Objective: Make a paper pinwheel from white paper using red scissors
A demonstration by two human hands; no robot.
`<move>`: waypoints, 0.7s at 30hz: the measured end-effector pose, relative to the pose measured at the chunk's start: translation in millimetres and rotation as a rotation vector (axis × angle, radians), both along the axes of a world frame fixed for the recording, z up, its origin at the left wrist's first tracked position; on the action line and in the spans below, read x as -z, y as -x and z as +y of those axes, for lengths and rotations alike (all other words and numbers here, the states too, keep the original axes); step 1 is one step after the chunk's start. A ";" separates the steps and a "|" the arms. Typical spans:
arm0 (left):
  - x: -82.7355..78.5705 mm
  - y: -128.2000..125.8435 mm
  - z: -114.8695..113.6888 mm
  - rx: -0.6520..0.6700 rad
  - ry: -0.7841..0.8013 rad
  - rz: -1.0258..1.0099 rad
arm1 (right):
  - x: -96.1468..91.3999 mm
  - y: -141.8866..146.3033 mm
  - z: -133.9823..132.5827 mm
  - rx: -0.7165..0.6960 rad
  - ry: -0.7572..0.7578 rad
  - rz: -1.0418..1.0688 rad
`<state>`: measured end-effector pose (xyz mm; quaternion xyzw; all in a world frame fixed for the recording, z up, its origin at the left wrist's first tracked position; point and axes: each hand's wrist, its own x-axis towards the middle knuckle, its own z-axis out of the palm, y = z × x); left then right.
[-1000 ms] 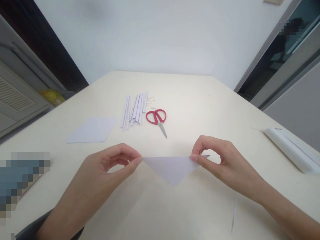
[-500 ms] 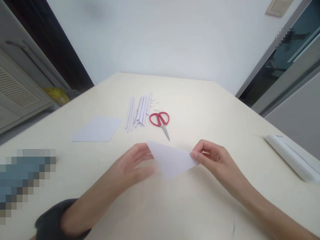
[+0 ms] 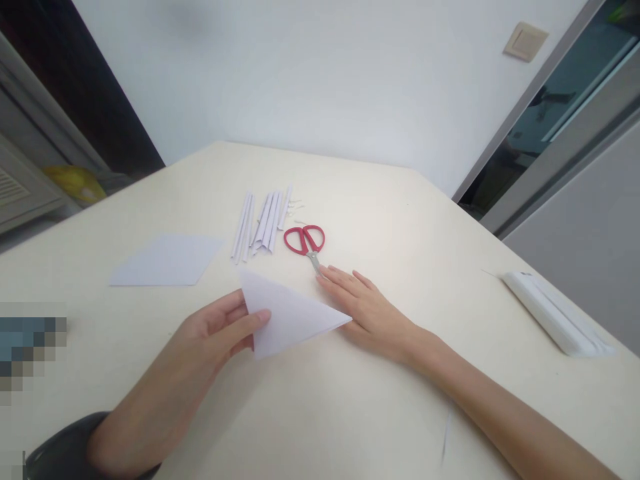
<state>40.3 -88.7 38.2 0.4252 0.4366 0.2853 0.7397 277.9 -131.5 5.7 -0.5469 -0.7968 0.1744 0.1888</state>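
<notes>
- The left hand [image 3: 220, 333] pinched the left edge of a folded paper triangle [image 3: 285, 315], tilting it above the worktop [image 3: 400, 220].
- The right hand [image 3: 367, 308] lay open and flat on the worktop, touching the triangle's right tip.
- Red scissors [image 3: 305, 241], paper rolls [image 3: 260, 225] and a flat sheet [image 3: 165, 260] lay beyond.

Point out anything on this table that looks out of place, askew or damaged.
Nothing is damaged or spilled. Only a thin paper sliver lies stray at the near right of the table. The left hand pinches the folded paper triangle; the right hand lies flat beside it.
</notes>
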 end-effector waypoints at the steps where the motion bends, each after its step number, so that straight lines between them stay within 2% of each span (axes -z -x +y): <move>1: 1.1 -0.1 -0.5 0.011 0.005 -0.002 | 1.0 -0.4 2.8 -0.025 0.000 -0.026; 3: 4.0 0.6 -1.2 0.016 -0.009 -0.009 | -1.1 -0.6 4.2 -0.055 -0.006 -0.065; 6: 7.1 2.3 -0.7 -0.006 -0.025 0.000 | -14.5 2.4 -4.3 -0.091 -0.033 -0.095; 10: 6.5 2.2 0.8 -0.009 0.027 -0.023 | -28.8 8.8 -18.5 -0.125 -0.073 -0.083; 13: 6.2 1.6 1.5 0.017 0.033 -0.053 | -19.8 6.6 -16.2 -0.062 -0.124 -0.099; 17: 7.7 2.4 0.6 0.097 -0.022 -0.026 | -4.5 0.2 -6.0 -0.046 -0.121 -0.149; 21: 7.3 1.7 -1.4 0.137 -0.067 -0.035 | -10.3 5.5 -8.1 0.002 -0.146 -0.157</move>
